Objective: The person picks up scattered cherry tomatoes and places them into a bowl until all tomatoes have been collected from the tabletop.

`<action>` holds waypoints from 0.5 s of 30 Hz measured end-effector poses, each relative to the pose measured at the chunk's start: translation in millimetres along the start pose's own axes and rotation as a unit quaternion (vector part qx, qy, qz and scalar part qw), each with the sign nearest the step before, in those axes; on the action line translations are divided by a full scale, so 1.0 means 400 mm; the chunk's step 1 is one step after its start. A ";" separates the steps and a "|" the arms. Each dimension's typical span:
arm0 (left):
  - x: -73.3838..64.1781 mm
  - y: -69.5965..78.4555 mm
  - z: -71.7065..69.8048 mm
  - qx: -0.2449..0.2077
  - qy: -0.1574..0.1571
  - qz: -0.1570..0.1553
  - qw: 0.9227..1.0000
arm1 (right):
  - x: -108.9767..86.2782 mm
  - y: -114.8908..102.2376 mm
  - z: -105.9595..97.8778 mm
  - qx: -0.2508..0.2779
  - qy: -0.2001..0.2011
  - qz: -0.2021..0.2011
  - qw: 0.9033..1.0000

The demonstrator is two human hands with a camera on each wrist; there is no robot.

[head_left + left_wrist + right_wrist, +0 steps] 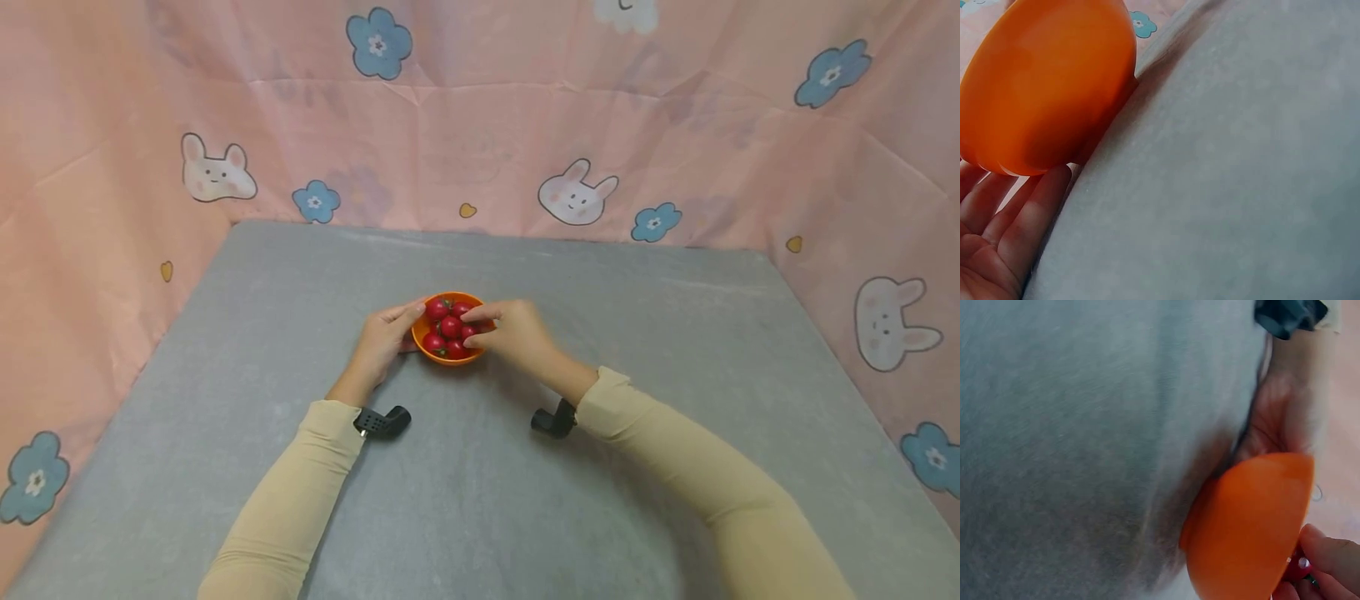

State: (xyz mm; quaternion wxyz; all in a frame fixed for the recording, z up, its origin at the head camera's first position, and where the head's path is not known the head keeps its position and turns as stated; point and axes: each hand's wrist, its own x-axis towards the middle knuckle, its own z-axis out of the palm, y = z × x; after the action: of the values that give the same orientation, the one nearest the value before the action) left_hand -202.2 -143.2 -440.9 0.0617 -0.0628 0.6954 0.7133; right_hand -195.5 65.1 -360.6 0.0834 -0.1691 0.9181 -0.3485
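Note:
An orange bowl (pixel 447 362) stands on the grey table, filled with several small red cherry tomatoes (pixel 450 327) with green tops. My left hand (pixel 377 342) holds the bowl at its left side, thumb at the rim and the other fingers against the lower outside wall, as the left wrist view shows. From the right, my right hand (pixel 525 335) reaches over the rim, thumb and fingers around one cherry tomato. In the right wrist view a shiny red tomato (pixel 1298 567) shows between those fingertips, partly hidden by the bowl wall (pixel 1250 519).
The grey table (pixel 480 500) extends around the bowl on all sides. A pink curtain (pixel 465 125) with rabbits and blue flowers hangs at the back and both sides. Black wrist devices (pixel 384 422) sit at both cuffs, above the tabletop.

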 end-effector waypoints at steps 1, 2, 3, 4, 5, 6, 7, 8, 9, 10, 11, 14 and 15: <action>0.000 0.000 0.000 0.002 0.000 -0.001 1.000 | -0.001 -0.002 0.004 -0.013 0.001 -0.013 1.000; -0.001 0.001 -0.001 0.002 0.000 -0.001 1.000 | -0.001 -0.003 0.007 -0.025 0.001 -0.025 0.999; -0.002 0.001 -0.001 0.003 0.000 -0.002 1.000 | -0.002 -0.003 0.011 -0.034 0.001 -0.035 0.999; -0.002 0.001 0.000 0.002 -0.001 -0.003 1.000 | -0.002 -0.004 0.014 -0.040 0.001 -0.044 0.998; -0.003 0.002 0.001 0.001 -0.002 -0.003 1.000 | -0.002 -0.004 0.017 -0.048 0.002 -0.051 0.998; -0.004 0.003 0.001 0.001 -0.003 -0.003 1.000 | -0.002 -0.004 0.019 -0.052 0.003 -0.056 0.997; -0.004 0.003 0.001 0.001 -0.003 -0.003 1.000 | -0.002 -0.003 0.021 -0.054 0.003 -0.058 0.997; -0.004 0.002 0.002 0.000 -0.003 -0.004 1.000 | -0.002 -0.001 0.022 -0.050 0.002 -0.057 0.997; -0.003 0.002 0.002 0.000 -0.003 -0.004 1.000 | -0.002 0.000 0.022 -0.041 0.001 -0.054 0.998; -0.003 0.001 0.002 0.000 -0.002 -0.004 1.000 | -0.002 0.002 0.021 -0.032 0.000 -0.050 0.998; -0.002 0.000 0.002 0.001 -0.001 -0.004 1.000 | -0.003 0.004 0.018 -0.021 0.002 -0.044 0.999; -0.002 -0.003 0.000 0.002 -0.001 -0.002 1.000 | -0.006 0.012 0.000 0.037 0.005 -0.007 0.999; -0.002 -0.004 -0.002 0.003 -0.001 -0.002 1.000 | -0.005 0.016 -0.008 0.058 0.010 0.005 0.998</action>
State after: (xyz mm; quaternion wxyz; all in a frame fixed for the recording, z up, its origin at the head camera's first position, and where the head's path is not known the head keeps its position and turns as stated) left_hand -201.1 -143.9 -442.1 0.0640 -0.0639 0.6971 0.7112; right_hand -196.0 72.4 -362.5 0.0860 -0.1558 0.8979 -0.4027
